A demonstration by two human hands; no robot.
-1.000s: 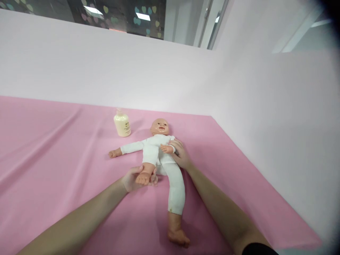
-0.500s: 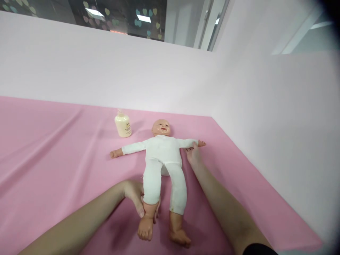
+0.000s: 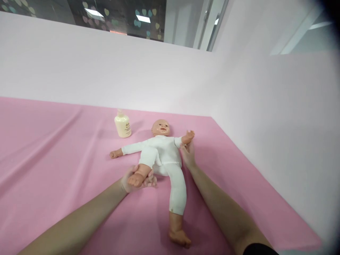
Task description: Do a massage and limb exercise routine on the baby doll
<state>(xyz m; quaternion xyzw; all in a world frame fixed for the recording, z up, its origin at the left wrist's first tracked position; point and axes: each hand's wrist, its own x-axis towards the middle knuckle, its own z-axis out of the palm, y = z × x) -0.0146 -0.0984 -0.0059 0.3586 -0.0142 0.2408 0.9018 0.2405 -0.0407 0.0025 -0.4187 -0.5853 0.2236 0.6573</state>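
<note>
Pink tabletop (image 3: 53,148), left hand (image 3: 138,179) cupping the doll (image 3: 162,152)'s bent foot, right hand (image 3: 188,156) gripping its raised arm: I'd bend those limbs gently.

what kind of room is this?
Likely a staged baby-care practice corner inside an office: a baby doll lies on a pink sheet beside a lotion bottle, pale partition walls stand behind, and ceiling lights show beyond them.
</note>
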